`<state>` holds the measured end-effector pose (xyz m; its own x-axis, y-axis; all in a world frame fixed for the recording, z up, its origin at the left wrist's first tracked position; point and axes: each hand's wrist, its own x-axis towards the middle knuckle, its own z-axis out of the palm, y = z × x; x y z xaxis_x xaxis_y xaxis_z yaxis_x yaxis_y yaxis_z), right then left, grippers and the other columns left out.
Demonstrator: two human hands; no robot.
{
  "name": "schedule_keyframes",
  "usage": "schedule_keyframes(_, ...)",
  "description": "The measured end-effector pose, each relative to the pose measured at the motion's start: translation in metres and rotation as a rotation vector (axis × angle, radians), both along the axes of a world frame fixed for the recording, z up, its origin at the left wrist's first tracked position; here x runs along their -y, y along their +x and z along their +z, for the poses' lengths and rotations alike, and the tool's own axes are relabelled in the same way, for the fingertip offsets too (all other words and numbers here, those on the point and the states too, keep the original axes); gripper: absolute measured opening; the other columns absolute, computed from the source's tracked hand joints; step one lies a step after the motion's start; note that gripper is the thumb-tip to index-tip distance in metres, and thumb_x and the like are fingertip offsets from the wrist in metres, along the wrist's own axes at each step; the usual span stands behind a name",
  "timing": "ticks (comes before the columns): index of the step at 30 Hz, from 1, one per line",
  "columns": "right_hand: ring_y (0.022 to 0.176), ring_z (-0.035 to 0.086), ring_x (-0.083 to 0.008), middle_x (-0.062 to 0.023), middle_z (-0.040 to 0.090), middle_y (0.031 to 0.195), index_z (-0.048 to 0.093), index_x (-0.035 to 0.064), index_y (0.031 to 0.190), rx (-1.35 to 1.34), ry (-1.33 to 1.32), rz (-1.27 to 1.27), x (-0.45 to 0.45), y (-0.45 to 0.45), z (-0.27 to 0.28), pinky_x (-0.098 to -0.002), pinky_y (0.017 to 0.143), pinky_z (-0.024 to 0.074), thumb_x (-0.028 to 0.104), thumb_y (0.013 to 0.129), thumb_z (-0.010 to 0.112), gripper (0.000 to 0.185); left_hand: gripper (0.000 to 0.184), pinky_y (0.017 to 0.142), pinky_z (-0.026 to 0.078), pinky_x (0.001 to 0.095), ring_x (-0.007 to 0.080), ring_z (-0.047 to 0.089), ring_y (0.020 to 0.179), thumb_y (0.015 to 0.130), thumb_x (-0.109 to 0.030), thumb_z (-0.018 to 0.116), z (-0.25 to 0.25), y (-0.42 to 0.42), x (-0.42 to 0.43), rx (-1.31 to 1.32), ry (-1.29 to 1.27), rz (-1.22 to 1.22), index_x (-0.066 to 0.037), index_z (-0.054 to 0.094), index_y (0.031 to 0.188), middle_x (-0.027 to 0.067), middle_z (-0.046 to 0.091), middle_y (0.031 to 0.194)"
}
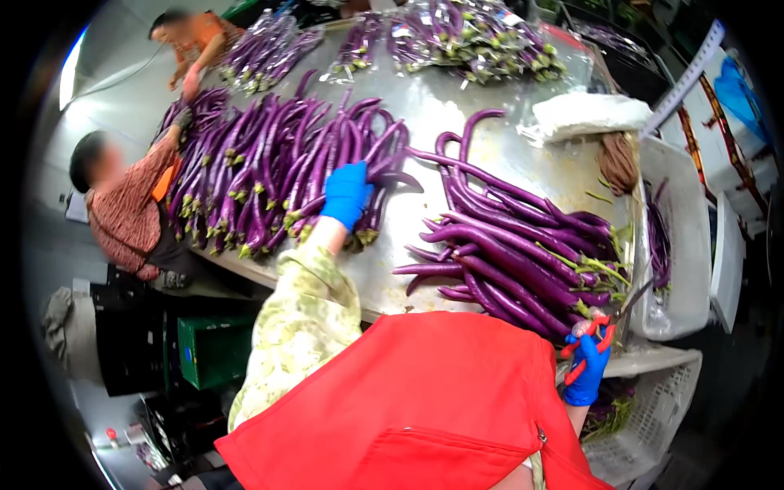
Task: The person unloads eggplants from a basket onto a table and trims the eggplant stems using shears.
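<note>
My left hand (347, 196), in a blue glove, is closed around a long purple eggplant (398, 178) at the right side of a wide row of eggplants (261, 163). The held eggplant's stem end shows left of the glove and its curved tip on the right. At the table's right front corner my right hand (586, 371), also blue-gloved, grips red-handled scissors (604, 328). The blades point up and to the right. Just beyond the scissors lies a looser heap of eggplants (514, 245), with its green stems facing right.
Bagged eggplants (482, 41) lie along the far side of the metal table (425, 220). White plastic (588, 114) and a brown cloth (618, 163) are at the right. White crates (682, 237) stand beside the right edge. Two co-workers (131, 208) stand at the left, one reaching over the row.
</note>
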<state>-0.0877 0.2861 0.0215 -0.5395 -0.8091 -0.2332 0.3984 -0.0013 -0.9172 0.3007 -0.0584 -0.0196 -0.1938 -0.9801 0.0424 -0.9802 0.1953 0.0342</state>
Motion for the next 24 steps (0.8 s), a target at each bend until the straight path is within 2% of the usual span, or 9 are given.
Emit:
schedule_keyframes(3, 0.078, 0.05, -0.0131, -0.0043, 0.049, 0.085, 0.043, 0.0034, 0.122, -0.014, 0.036, -0.057, 0.002, 0.004, 0.011, -0.0269, 0.068, 0.0424, 0.004, 0.077, 0.057, 0.047, 0.032, 0.073, 0.046, 0.0474, 0.0405, 0.057, 0.085, 0.073, -0.023, 0.065, 0.016, 0.0, 0.009, -0.078, 0.087, -0.181, -0.006, 0.059, 0.099, 0.0206, 0.061, 0.092)
schedule_keyframes(6, 0.077, 0.053, -0.0148, -0.0067, 0.053, 0.087, 0.04, 0.0019, 0.126, -0.034, 0.028, -0.112, -0.009, -0.006, 0.005, -0.0258, 0.066, 0.0448, 0.005, 0.08, 0.056, 0.048, 0.037, 0.077, 0.046, 0.0456, 0.0388, 0.057, 0.093, 0.079, -0.022, 0.056, 0.009, 0.014, 0.019, -0.243, 0.047, -0.281, -0.013, 0.055, 0.114, 0.0189, 0.061, 0.103)
schedule_keyframes(8, 0.074, 0.056, -0.0121, -0.0065, 0.056, 0.087, 0.041, 0.0029, 0.127, -0.023, 0.04, -0.185, -0.013, -0.011, 0.012, -0.0219, 0.057, 0.0428, 0.005, 0.078, 0.059, 0.052, 0.045, 0.077, 0.046, 0.0452, 0.0384, 0.058, 0.094, 0.081, -0.022, 0.054, 0.021, 0.022, 0.029, -0.158, -0.02, -0.021, -0.011, 0.048, 0.124, 0.0199, 0.059, 0.108)
schedule_keyframes(9, 0.072, 0.055, -0.0118, -0.0067, 0.056, 0.086, 0.041, 0.0028, 0.127, -0.049, 0.042, -0.218, -0.016, -0.015, 0.012, -0.022, 0.056, 0.0427, 0.005, 0.078, 0.059, 0.052, 0.05, 0.075, 0.046, 0.0453, 0.039, 0.058, 0.092, 0.081, -0.024, 0.055, 0.017, 0.04, 0.041, -0.329, -0.136, -0.022, -0.009, 0.043, 0.128, 0.0217, 0.058, 0.109)
schedule_keyframes(14, 0.059, 0.052, -0.012, -0.0079, 0.057, 0.08, 0.041, 0.0019, 0.127, -0.012, 0.051, -0.346, -0.028, -0.023, 0.004, -0.0232, 0.057, 0.0421, 0.005, 0.078, 0.058, 0.052, 0.07, 0.085, 0.044, 0.0462, 0.041, 0.054, 0.102, 0.081, -0.036, 0.059, -0.012, 0.053, 0.048, 0.237, 0.008, 0.191, -0.003, 0.03, 0.135, 0.0274, 0.051, 0.117)
schedule_keyframes(18, 0.06, 0.052, -0.012, -0.0071, 0.056, 0.081, 0.042, 0.0014, 0.126, 0.008, 0.063, -0.361, -0.031, -0.027, 0.0, -0.0228, 0.056, 0.0411, 0.006, 0.078, 0.059, 0.051, 0.065, 0.094, 0.041, 0.0408, 0.0352, 0.05, 0.112, 0.079, -0.028, 0.067, 0.03, -0.028, 0.037, 0.018, -0.49, -0.172, -0.002, 0.039, 0.131, 0.0244, 0.048, 0.123)
schedule_keyframes(20, 0.06, 0.051, -0.0119, -0.0065, 0.055, 0.081, 0.042, 0.0015, 0.125, 0.047, 0.08, -0.378, -0.026, -0.028, -0.002, -0.0227, 0.056, 0.0408, 0.007, 0.077, 0.06, 0.051, 0.054, 0.096, 0.039, 0.0352, 0.0268, 0.049, 0.114, 0.081, -0.016, 0.065, 0.051, -0.11, 0.022, -0.75, -0.049, -0.338, -0.001, 0.043, 0.129, 0.0184, 0.049, 0.125)
schedule_keyframes(22, 0.059, 0.05, -0.0106, -0.0051, 0.054, 0.081, 0.044, 0.0022, 0.124, 0.047, 0.069, -0.354, -0.02, -0.03, -0.002, -0.022, 0.056, 0.0402, 0.007, 0.076, 0.061, 0.051, 0.053, 0.098, 0.037, 0.031, 0.02, 0.049, 0.114, 0.081, -0.013, 0.066, 0.058, -0.185, 0.006, -0.915, 0.465, -0.429, -0.006, 0.046, 0.13, 0.0116, 0.05, 0.126)
schedule_keyframes(24, 0.059, 0.05, -0.0098, -0.0043, 0.054, 0.081, 0.045, 0.0026, 0.124, 0.038, 0.092, -0.326, -0.016, -0.031, 0.001, -0.0217, 0.055, 0.0399, 0.007, 0.075, 0.061, 0.051, 0.061, 0.1, 0.034, 0.0332, 0.0249, 0.044, 0.121, 0.079, -0.029, 0.068, 0.051, -0.251, -0.015, -0.788, 0.555, -0.716, -0.008, 0.044, 0.132, 0.015, 0.048, 0.129)
